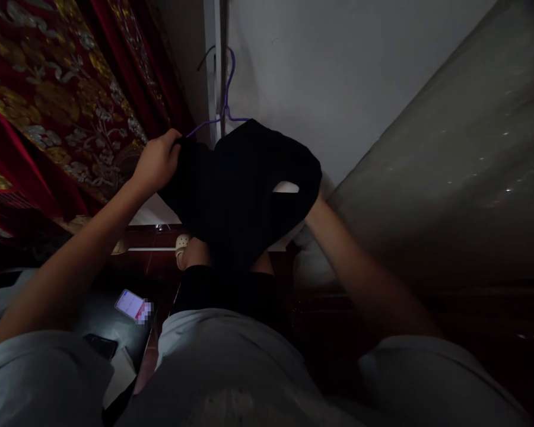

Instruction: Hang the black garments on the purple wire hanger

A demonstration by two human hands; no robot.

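My left hand [157, 161] is closed on the upper left edge of a black garment [244, 184], held up in front of me. A purple wire hanger [226, 98] sticks out above the garment, its hook against the white wall. My right forearm runs up to the garment's right side, where the hand is hidden inside or behind the cloth. A small gap in the garment shows the pale wall behind it.
A red and gold patterned cloth [48, 89] hangs on the left. A grey-green covered surface [449, 178] rises on the right. A lit phone [131, 304] lies on a dark surface at lower left. My sandalled foot [183, 246] stands on the dark floor.
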